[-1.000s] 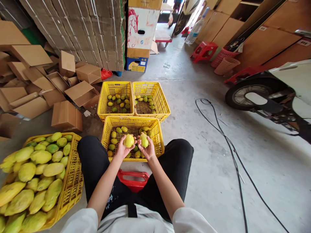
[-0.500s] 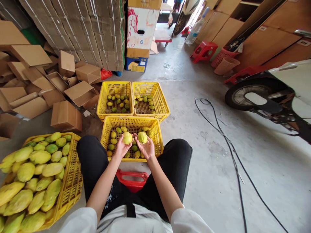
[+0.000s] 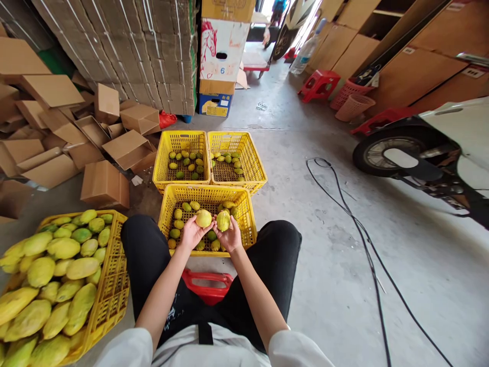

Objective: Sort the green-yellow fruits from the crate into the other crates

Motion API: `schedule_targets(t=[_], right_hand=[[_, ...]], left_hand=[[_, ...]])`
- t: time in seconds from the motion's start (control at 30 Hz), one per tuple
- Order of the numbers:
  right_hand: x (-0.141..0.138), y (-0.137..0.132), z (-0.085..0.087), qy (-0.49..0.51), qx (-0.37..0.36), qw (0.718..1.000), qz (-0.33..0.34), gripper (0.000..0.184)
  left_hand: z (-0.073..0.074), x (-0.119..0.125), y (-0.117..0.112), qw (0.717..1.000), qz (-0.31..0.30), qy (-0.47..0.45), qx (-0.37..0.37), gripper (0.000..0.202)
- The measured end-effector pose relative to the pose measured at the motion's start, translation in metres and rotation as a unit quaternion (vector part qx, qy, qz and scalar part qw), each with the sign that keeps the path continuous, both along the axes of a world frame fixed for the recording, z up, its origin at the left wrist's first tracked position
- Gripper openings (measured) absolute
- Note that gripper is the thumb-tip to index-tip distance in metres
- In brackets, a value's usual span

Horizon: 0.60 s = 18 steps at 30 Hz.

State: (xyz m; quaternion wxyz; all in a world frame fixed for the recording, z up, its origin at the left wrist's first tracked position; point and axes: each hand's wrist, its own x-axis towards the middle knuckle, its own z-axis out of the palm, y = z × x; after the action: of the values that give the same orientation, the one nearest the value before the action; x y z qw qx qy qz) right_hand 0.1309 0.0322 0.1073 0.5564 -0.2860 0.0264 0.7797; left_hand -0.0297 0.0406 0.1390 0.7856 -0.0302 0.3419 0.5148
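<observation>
My left hand [image 3: 192, 233] is cupped around a round yellow-green mango [image 3: 203, 218]. My right hand [image 3: 229, 236] grips a second, slightly greener mango [image 3: 223, 220]. Both fruits sit side by side, almost touching, above the near yellow crate [image 3: 208, 192], which has several small mangoes on its bottom. I sit on a red stool [image 3: 208, 284] with my knees on either side of that crate.
Two more yellow crates, a left one [image 3: 181, 139] and a right one [image 3: 237, 139], stand behind, each with several small mangoes. A full crate of large mangoes [image 3: 57, 285] is at my left. Cardboard boxes [image 3: 105, 183] pile up left; a black cable [image 3: 355, 219] and a scooter wheel [image 3: 397, 155] lie right.
Both hands have turned the mangoes slightly and brought them closer together; the view has tipped a little downward. Nothing was put down or picked up.
</observation>
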Motion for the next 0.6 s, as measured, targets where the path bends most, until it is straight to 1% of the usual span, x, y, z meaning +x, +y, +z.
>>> schedule_targets(t=[0.13, 0.2, 0.23, 0.33, 0.4, 0.5, 0.6], right_hand=[[-0.001, 0.000, 0.003, 0.028, 0.036, 0.999, 0.012, 0.042], [-0.002, 0.001, 0.004, 0.034, 0.033, 0.999, 0.022, 0.045], [-0.003, 0.001, 0.005, 0.033, 0.028, 0.999, 0.024, 0.042], [-0.004, 0.001, 0.003, 0.011, 0.008, 1.000, 0.018, 0.027], [-0.003, 0.001, 0.001, -0.008, -0.011, 1.000, 0.005, 0.018], [-0.002, 0.001, -0.004, -0.019, -0.038, 0.999, -0.018, 0.015], [-0.002, 0.002, -0.007, -0.022, -0.049, 0.998, -0.021, 0.015]], left_hand=[[-0.005, 0.000, 0.004, 0.999, 0.035, 0.033, -0.022, 0.022], [-0.007, -0.001, 0.004, 0.997, 0.050, 0.040, -0.036, 0.015], [-0.007, -0.001, 0.004, 0.997, 0.058, 0.040, -0.040, 0.013], [-0.008, -0.003, 0.003, 0.996, 0.075, 0.036, -0.040, 0.018], [-0.008, -0.003, 0.001, 0.997, 0.064, 0.037, -0.025, 0.023], [-0.009, -0.002, 0.000, 0.999, 0.032, 0.040, 0.000, 0.027], [-0.010, 0.000, 0.000, 0.999, 0.021, 0.042, 0.001, 0.028]])
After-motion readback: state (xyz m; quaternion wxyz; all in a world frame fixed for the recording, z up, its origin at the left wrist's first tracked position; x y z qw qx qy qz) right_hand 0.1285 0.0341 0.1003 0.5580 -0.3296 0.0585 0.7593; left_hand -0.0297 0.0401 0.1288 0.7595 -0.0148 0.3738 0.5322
